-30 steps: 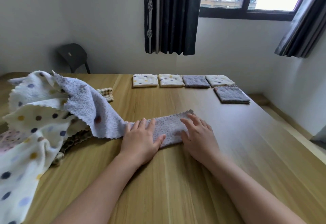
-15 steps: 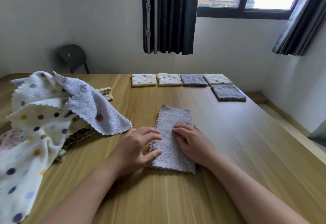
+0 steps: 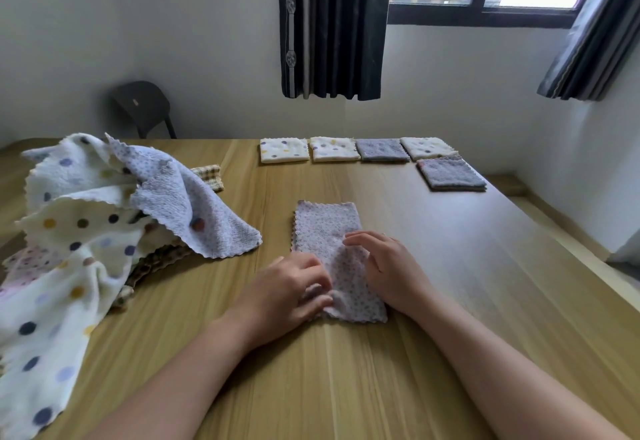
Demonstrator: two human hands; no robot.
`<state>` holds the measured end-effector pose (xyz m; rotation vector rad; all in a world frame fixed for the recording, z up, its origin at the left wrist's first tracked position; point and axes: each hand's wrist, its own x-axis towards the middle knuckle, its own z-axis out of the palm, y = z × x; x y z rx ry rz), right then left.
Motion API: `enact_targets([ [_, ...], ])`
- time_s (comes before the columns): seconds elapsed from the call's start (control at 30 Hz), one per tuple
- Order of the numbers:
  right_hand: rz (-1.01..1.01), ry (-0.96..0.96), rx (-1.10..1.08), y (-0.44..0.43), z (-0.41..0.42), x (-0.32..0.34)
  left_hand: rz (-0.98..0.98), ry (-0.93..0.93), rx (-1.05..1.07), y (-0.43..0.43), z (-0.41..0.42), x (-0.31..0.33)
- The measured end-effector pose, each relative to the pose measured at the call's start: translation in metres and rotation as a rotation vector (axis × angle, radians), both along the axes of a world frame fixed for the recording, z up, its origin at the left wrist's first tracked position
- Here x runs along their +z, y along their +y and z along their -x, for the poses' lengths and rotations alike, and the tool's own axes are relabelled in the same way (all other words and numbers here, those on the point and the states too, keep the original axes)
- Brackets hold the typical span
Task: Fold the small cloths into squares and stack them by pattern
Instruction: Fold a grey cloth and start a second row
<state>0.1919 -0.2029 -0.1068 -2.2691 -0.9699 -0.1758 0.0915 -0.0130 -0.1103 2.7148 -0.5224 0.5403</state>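
The lilac dotted cloth [image 3: 327, 228], folded to a long strip, lies on the wooden table [image 3: 467, 284] straight ahead of the person, its near end between the two hands. The left hand [image 3: 287, 290] pinches the strip's near left edge with curled fingers, while the right hand [image 3: 388, 266] rests palm down on its right side, fingers loosely extended. A heap of unfolded cloths [image 3: 86, 232] sits well to the left, and folded squares [image 3: 382, 150] line the far edge.
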Motion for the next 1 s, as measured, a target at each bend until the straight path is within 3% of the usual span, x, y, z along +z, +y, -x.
enact_targets([
  [0.17,0.081,0.056,0.006,-0.006,-0.004,-0.002,0.387,0.064,0.14,-0.002,0.001,-0.001],
  [0.27,0.117,0.029,0.151,-0.008,-0.002,-0.001,0.533,0.082,0.179,0.001,0.001,0.002],
  [0.43,-0.115,0.075,0.308,-0.001,0.009,-0.001,0.656,0.145,0.146,0.002,0.003,0.008],
  [0.5,-0.181,0.171,0.266,-0.001,0.011,0.001,0.557,0.197,0.1,0.01,0.006,0.008],
  [0.6,-0.272,0.294,0.236,-0.002,0.01,0.004,0.168,0.171,0.051,0.019,0.01,0.011],
  [0.7,-0.342,0.353,0.204,0.0,0.008,0.004,0.028,0.097,0.044,0.019,0.009,0.01],
  [0.77,-0.375,0.388,0.186,0.0,0.006,0.002,0.042,0.007,0.058,0.017,0.007,0.004],
  [0.83,-0.373,0.382,0.197,0.0,0.006,0.002,0.192,-0.047,0.062,0.016,0.005,0.003],
  [0.9,-0.351,0.345,0.216,0.0,0.007,0.004,0.32,-0.056,0.056,0.014,0.005,0.003],
  [1.0,-0.371,0.269,0.235,-0.001,0.008,0.005,0.341,-0.037,0.086,0.013,0.005,-0.002],
])
